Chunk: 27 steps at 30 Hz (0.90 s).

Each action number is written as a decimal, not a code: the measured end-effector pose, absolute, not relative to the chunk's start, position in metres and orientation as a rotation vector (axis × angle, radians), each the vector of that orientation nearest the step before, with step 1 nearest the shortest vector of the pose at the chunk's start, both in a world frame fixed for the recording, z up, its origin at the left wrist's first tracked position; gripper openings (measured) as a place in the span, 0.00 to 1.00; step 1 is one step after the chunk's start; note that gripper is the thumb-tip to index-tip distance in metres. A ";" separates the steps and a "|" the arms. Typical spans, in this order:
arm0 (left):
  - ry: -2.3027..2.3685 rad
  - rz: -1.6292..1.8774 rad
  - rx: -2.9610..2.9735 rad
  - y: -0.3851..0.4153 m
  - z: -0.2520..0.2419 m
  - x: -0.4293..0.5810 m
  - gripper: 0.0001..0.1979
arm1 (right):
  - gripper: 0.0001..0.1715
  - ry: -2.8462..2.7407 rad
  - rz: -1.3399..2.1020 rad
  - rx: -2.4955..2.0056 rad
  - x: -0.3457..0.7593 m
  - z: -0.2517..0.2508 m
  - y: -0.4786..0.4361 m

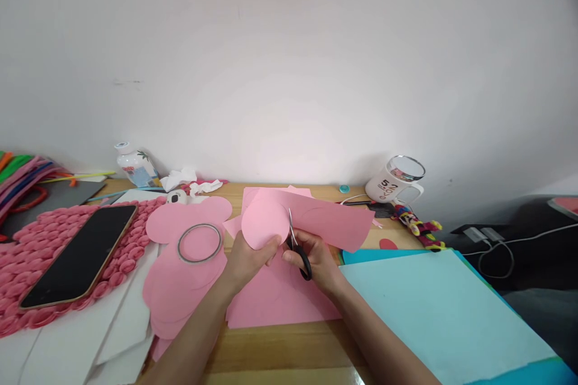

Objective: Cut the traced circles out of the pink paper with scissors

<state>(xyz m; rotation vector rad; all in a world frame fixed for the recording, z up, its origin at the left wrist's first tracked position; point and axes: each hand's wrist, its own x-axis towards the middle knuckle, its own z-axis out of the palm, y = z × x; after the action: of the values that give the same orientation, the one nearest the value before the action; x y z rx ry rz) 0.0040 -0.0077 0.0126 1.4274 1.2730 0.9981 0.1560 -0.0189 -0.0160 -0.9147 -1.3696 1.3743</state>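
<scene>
My left hand [251, 261] pinches the lower edge of a rounded piece of pink paper [263, 224]. In my right hand [316, 260] is a pair of scissors [305, 262] with black handles, its blades pointing up at the right edge of the rounded piece. A long strip of pink paper [343, 222] stretches away to the right behind the blades. Whether the strip still joins the rounded part is hard to make out. Beneath both hands lies a stack of pink sheets [289, 304]. Left of it, a tape roll [180, 243] rests on pink rounded cutouts [180, 295].
On the left, a black phone [81, 255] lies on a pink textured mat [31, 246] beside white sheets [85, 343]. A bottle [138, 165] and a mug [392, 183] stand near the wall. Light blue sheets [433, 307] and a small figurine [418, 227] are at right.
</scene>
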 end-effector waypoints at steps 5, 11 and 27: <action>1.276 1.004 1.423 -0.009 0.015 0.005 0.14 | 0.22 -1.362 1.380 -0.923 0.156 -0.016 -0.019; 1.294 0.988 1.421 -0.009 0.015 0.005 0.14 | 0.22 -1.364 1.399 -0.942 0.156 -0.016 -0.019; 1.272 1.001 1.387 -0.011 0.021 0.005 0.10 | 0.18 -1.397 1.370 -0.958 0.158 -0.016 -0.020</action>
<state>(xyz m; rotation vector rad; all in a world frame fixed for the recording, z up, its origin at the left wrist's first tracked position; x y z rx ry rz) 0.0049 -0.0110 0.0211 1.3875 1.2719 1.0014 0.1575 -0.0198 -0.0159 -0.9585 -1.3974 1.3705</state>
